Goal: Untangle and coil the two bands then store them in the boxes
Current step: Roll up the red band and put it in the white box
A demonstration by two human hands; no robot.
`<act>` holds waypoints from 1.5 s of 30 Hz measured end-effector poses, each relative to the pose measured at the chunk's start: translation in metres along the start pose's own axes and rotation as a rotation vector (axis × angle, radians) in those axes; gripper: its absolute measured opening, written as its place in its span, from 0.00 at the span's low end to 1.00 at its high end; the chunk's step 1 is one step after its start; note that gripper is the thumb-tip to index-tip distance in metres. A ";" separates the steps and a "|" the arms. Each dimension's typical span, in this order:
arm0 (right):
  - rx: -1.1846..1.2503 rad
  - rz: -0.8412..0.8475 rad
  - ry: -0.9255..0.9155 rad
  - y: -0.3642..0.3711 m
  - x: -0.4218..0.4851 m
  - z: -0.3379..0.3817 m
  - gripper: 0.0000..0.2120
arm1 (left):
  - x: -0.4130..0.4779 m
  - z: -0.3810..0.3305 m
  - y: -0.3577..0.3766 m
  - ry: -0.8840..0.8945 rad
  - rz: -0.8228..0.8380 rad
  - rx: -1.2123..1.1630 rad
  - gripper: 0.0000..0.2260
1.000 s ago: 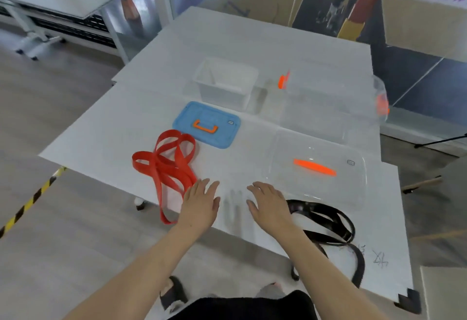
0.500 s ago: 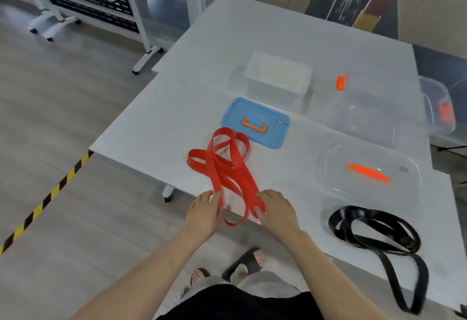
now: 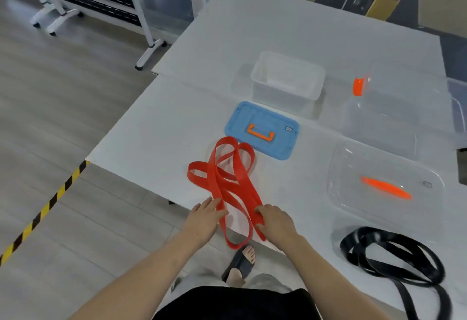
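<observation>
Head view. The red band (image 3: 227, 180), a flat, smooth rubbery strip, lies in tangled overlapping loops just on your side of the blue lid (image 3: 262, 117), on the white matte counter (image 3: 164, 130). Its nearest loop hangs off the counter edge.

Your left hand (image 3: 204, 221) lies with the fingers nearly straight against the left strand. Your right hand (image 3: 276, 221) has its fingers curled over the right strand, gripping it.

The blue lid is a rounded rectangle, ribbed, with an orange handle. Beyond it stands a small translucent box (image 3: 255, 85). To its right are a large clear box (image 3: 394, 117) and, nearer you, a glossy clear lid (image 3: 353, 201). The black band (image 3: 389, 259) lies coiled loosely, well apart to the lid's near right.
</observation>
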State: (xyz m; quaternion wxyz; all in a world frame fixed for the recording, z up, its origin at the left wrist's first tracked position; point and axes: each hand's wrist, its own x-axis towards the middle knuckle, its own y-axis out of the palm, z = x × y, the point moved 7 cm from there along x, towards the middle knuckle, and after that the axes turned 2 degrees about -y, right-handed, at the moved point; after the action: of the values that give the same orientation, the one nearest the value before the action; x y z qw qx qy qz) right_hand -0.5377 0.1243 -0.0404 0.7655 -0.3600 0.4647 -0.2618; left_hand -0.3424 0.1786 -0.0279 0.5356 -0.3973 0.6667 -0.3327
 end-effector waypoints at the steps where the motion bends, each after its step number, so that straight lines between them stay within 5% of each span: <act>1: 0.022 0.005 0.006 0.001 0.002 -0.003 0.19 | 0.003 0.000 0.000 0.005 0.006 0.012 0.24; 10: 0.145 -0.083 0.137 -0.011 0.008 -0.031 0.18 | 0.029 0.004 0.015 0.090 0.070 -0.047 0.27; 16: 0.268 -0.047 0.438 0.014 -0.009 -0.044 0.25 | 0.045 0.014 0.006 0.141 0.098 -0.100 0.24; 21: 0.666 -0.078 0.612 0.025 -0.024 -0.040 0.23 | 0.052 0.021 -0.007 0.171 0.159 -0.154 0.21; 27: 0.958 -0.433 0.748 -0.011 -0.041 -0.030 0.20 | 0.062 0.037 -0.039 0.151 0.111 -0.248 0.17; 35: 1.134 -0.841 0.655 -0.116 -0.048 0.014 0.20 | 0.075 0.060 -0.123 0.136 -0.022 -0.374 0.12; 41: 1.244 -0.944 0.495 -0.200 -0.050 0.052 0.17 | 0.068 0.069 -0.218 0.132 -0.203 -0.620 0.11; 45: 1.260 -0.938 0.375 -0.245 -0.039 0.077 0.16 | 0.056 0.033 -0.267 0.274 -0.173 -0.730 0.21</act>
State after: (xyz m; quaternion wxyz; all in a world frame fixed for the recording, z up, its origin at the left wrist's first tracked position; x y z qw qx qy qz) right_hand -0.5016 0.0287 0.1988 0.5443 0.0317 0.1510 -0.8246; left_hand -0.2703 0.0048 0.1719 0.2357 -0.5681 0.7705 -0.1677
